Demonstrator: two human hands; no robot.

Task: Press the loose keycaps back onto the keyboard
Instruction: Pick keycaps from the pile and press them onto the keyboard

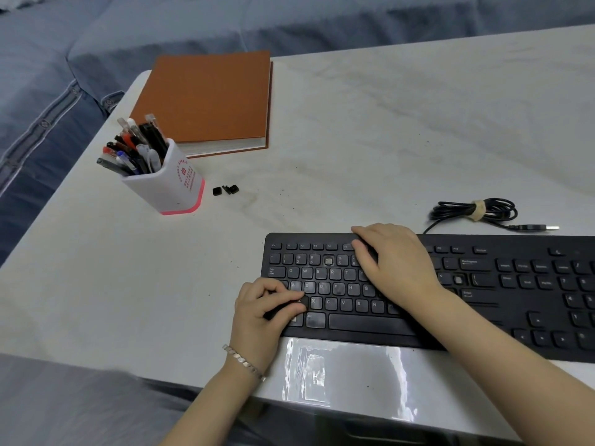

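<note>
1. The left hand is curling its grip, thumb and forefinger pinching a black keycap at the Z place, just left of X, on the keyboard.
2. The right hand is lying spread over the upper rows, gripping nothing, seemingly steadying the board.
3. This cap is apparently being seated; next it is calling for a straight downward push.
4. Two empty sockets are showing; spare keycaps are waiting on the tabletop beside the pen holder.
</note>
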